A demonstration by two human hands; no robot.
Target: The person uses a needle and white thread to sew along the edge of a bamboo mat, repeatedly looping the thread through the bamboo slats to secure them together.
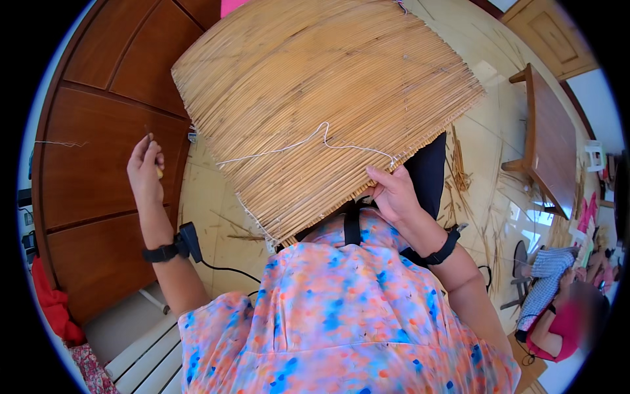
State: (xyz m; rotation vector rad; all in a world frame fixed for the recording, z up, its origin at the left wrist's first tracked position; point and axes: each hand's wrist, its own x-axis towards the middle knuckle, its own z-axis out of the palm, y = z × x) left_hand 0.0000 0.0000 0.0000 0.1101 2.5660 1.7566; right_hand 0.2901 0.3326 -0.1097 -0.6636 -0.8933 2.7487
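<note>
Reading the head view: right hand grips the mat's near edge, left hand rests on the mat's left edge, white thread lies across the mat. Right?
Not quite: the left hand is off the mat, raised to its left before the brown cabinet. The head view shows it. Right hand and white thread are as you said.

Shows a broad tan reed mat (335, 85) cropped at top, hiding fingers of the bare right hand (396, 195). Leaves a thin dark sliver (147, 130) in the bare left hand (146, 168) too small to identify. Blurs the head (586, 312) of a pink-shirted person (562, 333).
</note>
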